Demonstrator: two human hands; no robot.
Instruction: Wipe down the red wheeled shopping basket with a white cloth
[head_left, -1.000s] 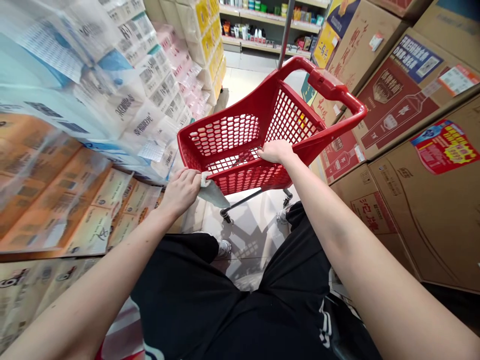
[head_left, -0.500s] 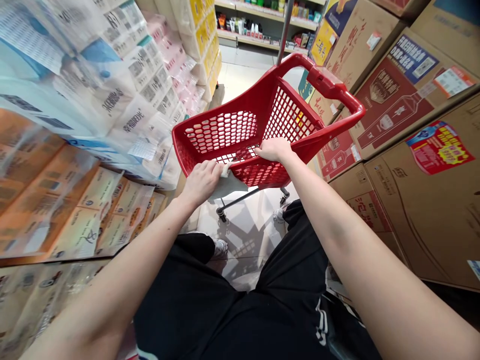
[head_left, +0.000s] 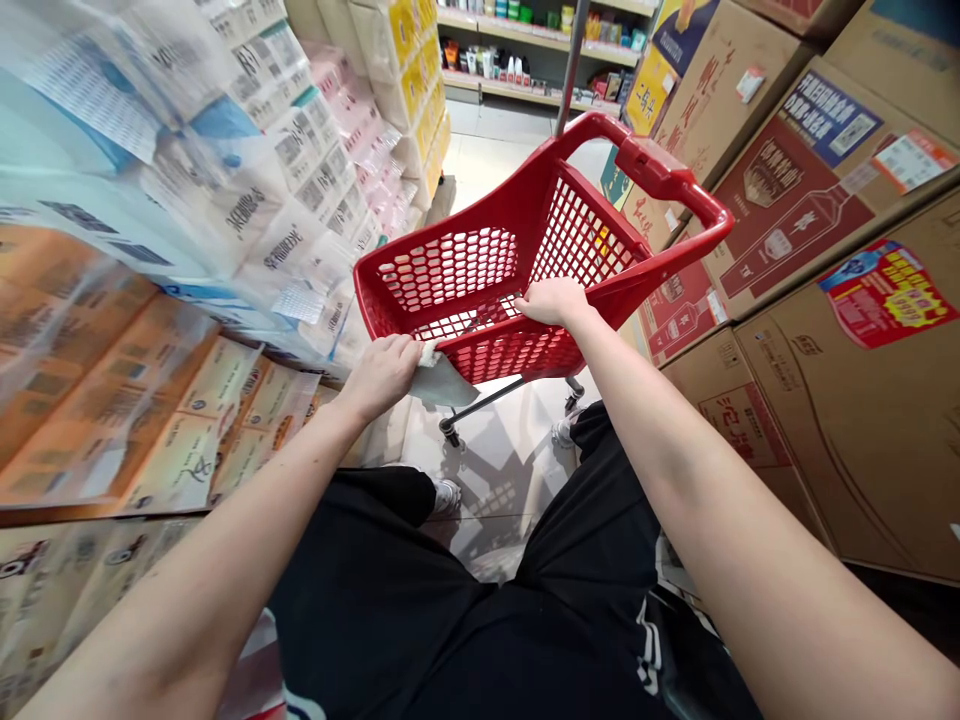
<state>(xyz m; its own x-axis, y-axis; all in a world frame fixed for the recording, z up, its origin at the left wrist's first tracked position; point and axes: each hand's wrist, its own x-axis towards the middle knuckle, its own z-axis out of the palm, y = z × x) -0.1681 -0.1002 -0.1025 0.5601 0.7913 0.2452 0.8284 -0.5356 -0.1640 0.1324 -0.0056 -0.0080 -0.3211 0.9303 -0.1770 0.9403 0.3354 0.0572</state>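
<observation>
A red plastic shopping cart (head_left: 480, 255) with perforated walls stands in front of me, its handle at the upper right. My left hand (head_left: 384, 375) is closed around a greyish-white cloth (head_left: 444, 382) and presses it over the cart's near top rim, close to the left corner. Part of the cloth hangs down outside the basket wall. My right hand (head_left: 553, 301) grips the same rim farther right, thumb on the inner side. No goods show inside the basket.
Packs of wrapped tissue paper (head_left: 255, 200) are stacked at the left, above orange packs (head_left: 82, 350). Cardboard cartons (head_left: 847, 400) rise close on the right. A metal pole (head_left: 574, 65) stands behind the cart, before shelves of bottles (head_left: 517, 40).
My left hand has slid the cloth left along the rim toward the cart's corner. The right hand keeps its hold on the rim. The view has shifted slightly.
</observation>
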